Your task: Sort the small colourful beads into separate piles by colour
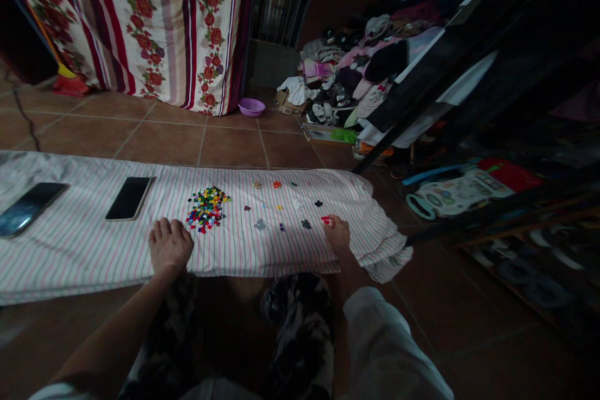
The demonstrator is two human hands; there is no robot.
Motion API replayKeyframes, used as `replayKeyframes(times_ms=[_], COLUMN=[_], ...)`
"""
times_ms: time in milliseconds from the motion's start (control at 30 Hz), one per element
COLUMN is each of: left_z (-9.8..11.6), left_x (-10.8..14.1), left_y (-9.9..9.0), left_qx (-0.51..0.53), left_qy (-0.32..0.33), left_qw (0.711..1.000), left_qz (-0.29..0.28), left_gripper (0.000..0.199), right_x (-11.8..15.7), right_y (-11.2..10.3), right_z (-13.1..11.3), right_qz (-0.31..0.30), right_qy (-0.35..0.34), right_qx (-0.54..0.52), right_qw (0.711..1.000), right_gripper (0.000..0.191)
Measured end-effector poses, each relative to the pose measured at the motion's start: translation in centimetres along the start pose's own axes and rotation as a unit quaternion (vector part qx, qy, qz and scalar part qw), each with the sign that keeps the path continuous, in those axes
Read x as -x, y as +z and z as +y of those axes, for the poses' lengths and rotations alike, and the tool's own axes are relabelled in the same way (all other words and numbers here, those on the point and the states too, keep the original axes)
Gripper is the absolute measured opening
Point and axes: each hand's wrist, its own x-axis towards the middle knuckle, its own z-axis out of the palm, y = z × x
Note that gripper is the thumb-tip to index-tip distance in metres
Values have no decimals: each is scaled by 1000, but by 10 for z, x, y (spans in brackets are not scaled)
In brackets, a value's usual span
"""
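Observation:
A mixed pile of small colourful pieces lies on the striped cloth. My left hand rests palm down on the cloth, just left of and nearer than the pile, its fingers lying flat. To the right, small single-colour groups are spread out, among them orange, grey, dark and black ones. At the red group, my right hand has its fingertips pressed together; whatever it may hold is too small to make out.
Two phones, one nearer the pile and one at far left, lie on the cloth. Beyond are a floral curtain, a purple basin and heaped clothes. A dark post slants behind the cloth's right end.

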Motion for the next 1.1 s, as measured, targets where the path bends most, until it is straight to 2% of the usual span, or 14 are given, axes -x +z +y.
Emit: replayKeyframes(times_ms=[200, 500, 800, 1100], left_z=[0, -1, -1, -1], left_x=[0, -1, 0, -1], left_y=[0, 2, 7, 5], left_qx=[-7, -21, -22, -17], left_qy=[6, 11, 5, 5], left_qw=[1000, 999, 1000, 1000], left_qz=[12, 23, 16, 14], left_gripper=[41, 39, 38, 38], right_x=[-10, -16, -13, -15], right_y=[-3, -1, 2, -3], right_z=[-7, -17, -11, 0], right_qz=[-42, -55, -30, 3], right_qy=[15, 21, -33, -45], right_qx=[15, 54, 58, -7], right_qw=[999, 997, 997, 999], right_gripper=[39, 30, 30, 34])
